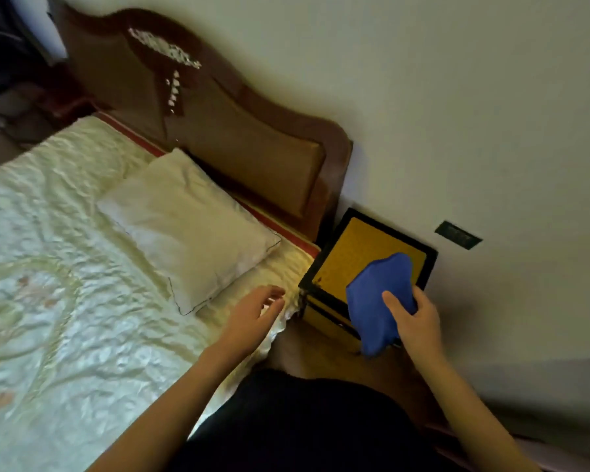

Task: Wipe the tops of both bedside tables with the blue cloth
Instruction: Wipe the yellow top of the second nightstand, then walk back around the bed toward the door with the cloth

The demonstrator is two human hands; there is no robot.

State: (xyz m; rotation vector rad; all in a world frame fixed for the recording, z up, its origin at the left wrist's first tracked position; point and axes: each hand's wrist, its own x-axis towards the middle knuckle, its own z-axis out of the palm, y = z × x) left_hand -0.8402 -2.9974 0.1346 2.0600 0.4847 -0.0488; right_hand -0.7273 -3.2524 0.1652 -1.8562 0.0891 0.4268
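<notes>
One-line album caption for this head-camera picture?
Right hand holds blue cloth over yellow-topped bedside table; left hand hovers open.

We see a yellow-topped, black-framed bedside table (351, 248) against the wall. A cream pillow (184, 226) lies on the satin-covered bed (65, 284), near its head edge.

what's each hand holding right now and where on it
The right hand holds the bunched blue cloth by its right side, thumb on top, over the yellow-topped, black-framed bedside table. The left hand is open, holding nothing.
</notes>
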